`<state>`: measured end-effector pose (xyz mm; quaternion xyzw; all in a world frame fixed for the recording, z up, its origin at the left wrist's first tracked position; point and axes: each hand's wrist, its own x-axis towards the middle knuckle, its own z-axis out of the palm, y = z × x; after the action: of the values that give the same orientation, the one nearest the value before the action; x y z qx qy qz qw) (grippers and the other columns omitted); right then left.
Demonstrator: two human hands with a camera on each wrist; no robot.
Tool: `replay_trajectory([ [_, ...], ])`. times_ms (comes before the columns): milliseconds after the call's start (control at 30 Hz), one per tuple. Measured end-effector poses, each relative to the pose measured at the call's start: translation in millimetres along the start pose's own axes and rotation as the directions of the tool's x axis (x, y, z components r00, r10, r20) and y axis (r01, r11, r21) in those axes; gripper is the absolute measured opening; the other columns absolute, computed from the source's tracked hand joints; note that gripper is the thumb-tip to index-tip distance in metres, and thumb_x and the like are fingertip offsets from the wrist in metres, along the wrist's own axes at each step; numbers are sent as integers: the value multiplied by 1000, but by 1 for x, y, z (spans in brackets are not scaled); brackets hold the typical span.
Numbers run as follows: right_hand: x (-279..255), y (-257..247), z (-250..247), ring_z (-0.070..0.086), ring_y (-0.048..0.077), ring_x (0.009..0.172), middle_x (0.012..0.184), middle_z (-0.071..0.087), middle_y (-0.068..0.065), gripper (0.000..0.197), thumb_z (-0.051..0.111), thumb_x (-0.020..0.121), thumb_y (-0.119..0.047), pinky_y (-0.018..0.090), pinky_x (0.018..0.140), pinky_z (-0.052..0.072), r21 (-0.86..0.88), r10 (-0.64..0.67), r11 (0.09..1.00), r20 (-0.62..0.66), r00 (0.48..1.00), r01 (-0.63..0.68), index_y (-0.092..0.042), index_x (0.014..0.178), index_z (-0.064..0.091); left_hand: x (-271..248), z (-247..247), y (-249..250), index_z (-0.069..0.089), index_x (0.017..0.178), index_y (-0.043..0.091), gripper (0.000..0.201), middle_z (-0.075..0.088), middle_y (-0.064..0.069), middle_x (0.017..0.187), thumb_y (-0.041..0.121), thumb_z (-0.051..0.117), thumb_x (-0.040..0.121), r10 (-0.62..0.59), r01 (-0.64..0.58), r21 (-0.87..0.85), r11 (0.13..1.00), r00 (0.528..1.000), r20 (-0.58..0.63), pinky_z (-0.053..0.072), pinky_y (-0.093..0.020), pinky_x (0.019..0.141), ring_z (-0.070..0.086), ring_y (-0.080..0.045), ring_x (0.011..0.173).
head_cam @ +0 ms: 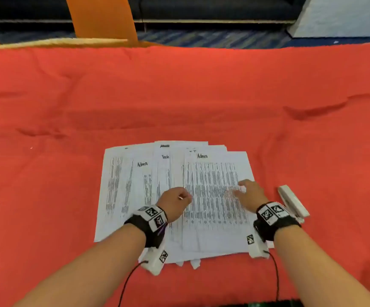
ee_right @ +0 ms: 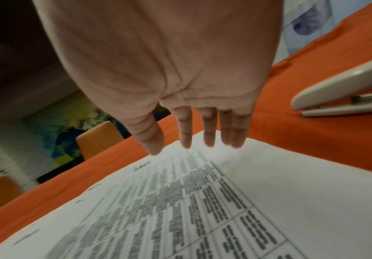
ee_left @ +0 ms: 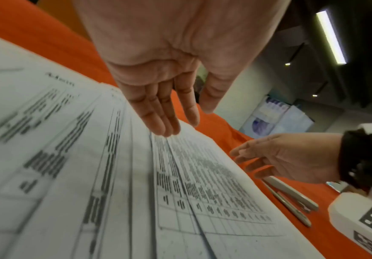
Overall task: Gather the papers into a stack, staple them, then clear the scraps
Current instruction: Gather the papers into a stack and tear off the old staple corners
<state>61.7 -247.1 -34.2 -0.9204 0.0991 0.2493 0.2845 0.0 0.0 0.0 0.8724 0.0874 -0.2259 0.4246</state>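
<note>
On the red cloth (head_cam: pixel 179 96), near the person's edge of the table, the papers (head_cam: pixel 210 173) lie fanned out in an overlapping spread, printed tables face up, not squared into one pile. Both hands hover low over the near half of the spread. The left hand (head_cam: pixel 175 201) is over the middle sheets; in its wrist view its fingers (ee_left: pixel 158 121) are straight and together, tips at or just above the paper, gripping nothing. The right hand (head_cam: pixel 249 194) is over the right edge of the topmost sheet, its fingers (ee_right: pixel 209 129) extended and slightly parted, tips just above the page, also holding nothing. Whether either hand actually touches the paper cannot be told. A white stapler (head_cam: pixel 292 203) rests on the cloth just to the right of the spread, beside the right wrist and apart from the sheets. At the near edge of the spread, small white scraps (head_cam: pixel 195 263) poke out from under the sheets.
</note>
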Motion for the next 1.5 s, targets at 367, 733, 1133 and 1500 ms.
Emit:
replay_trajectory([
  [367, 15, 34, 4, 62, 27, 86, 98, 69, 14, 16, 57, 88, -7, 29, 73, 45, 72, 137, 989, -62, 989, -132, 2, 99, 65, 24, 31, 2, 33, 141, 8, 55, 48, -12, 136, 22, 56, 93, -262, 238, -253, 938, 963, -68, 48, -29, 81, 57, -20, 97],
  [733, 17, 39, -1, 65, 22, 83, 107, 69, 13, 37, 70, 84, -14, 32, 68, 52, 478, 81, 875, -1, 997, -70, -2, 117, 59, 6, 36, 22, 18, 151, 14, 59, 21, -5, 158, 20, 45, 99, -138, 106, -292, 950, 986, -92, 29, -29, 110, 29, -22, 142],
  [1133, 10, 77, -49, 60, 37, 113, 124, 63, 19, 40, 53, 88, 7, 55, 103, 44, 695, 164, 719, -141, 976, -20, -3, 126, 58, 35, 31, -8, 42, 130, 5, 55, 42, -16, 132, 28, 65, 87, -367, 379, -21, 925, 878, -306, 45, -35, 96, 50, -30, 118],
  [1500, 36, 104, -41, 62, 37, 109, 122, 64, 16, 25, 61, 78, -9, 56, 100, 46, 672, 158, 737, -57, 986, -79, -16, 102, 65, 39, 36, -10, 47, 98, 8, 10, 57, -11, 93, 1, 45, 92, -211, 187, -102, 977, 913, -348, 40, -23, 51, 52, -15, 67],
])
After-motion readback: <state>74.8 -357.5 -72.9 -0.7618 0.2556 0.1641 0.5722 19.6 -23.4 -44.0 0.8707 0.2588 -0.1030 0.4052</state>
